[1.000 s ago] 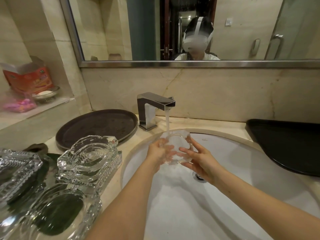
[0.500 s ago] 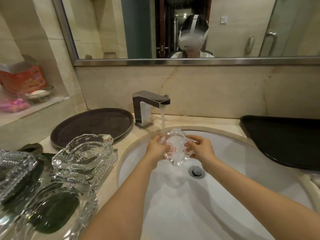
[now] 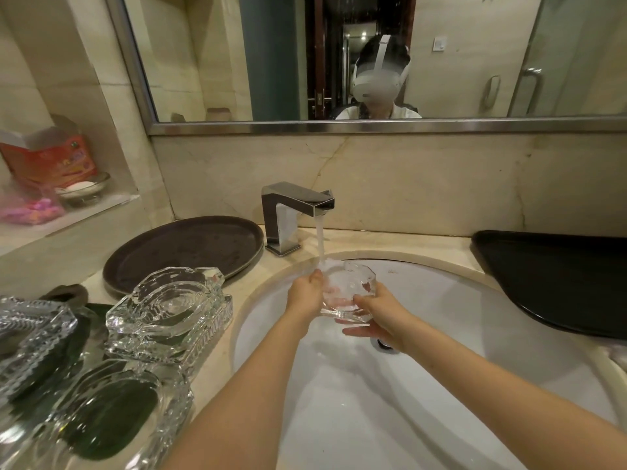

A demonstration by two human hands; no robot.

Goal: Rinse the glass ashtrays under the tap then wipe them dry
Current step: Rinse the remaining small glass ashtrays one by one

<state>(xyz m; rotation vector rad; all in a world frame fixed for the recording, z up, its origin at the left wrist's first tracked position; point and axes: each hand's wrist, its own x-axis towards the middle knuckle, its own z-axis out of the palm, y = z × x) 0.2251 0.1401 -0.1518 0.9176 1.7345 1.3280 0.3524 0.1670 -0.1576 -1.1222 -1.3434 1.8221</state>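
A clear glass ashtray is held over the white sink, under the water running from the square chrome tap. My left hand grips its left edge, and the stream lands beside my fingers. My right hand grips its right front edge, with fingers stretched out beneath it. The ashtray lies roughly level, its hollow facing up. Several more glass ashtrays stand stacked on the counter at the left, over a dark cloth.
A round brown tray lies left of the tap. A black tray fills the counter at the right. A wall niche at the left holds a red box and a small dish. A mirror runs along the wall above.
The ashtray has been tipped from standing on edge to lying nearly flat under the stream. My right hand has slid beneath it. My head has dropped a little toward the sink.
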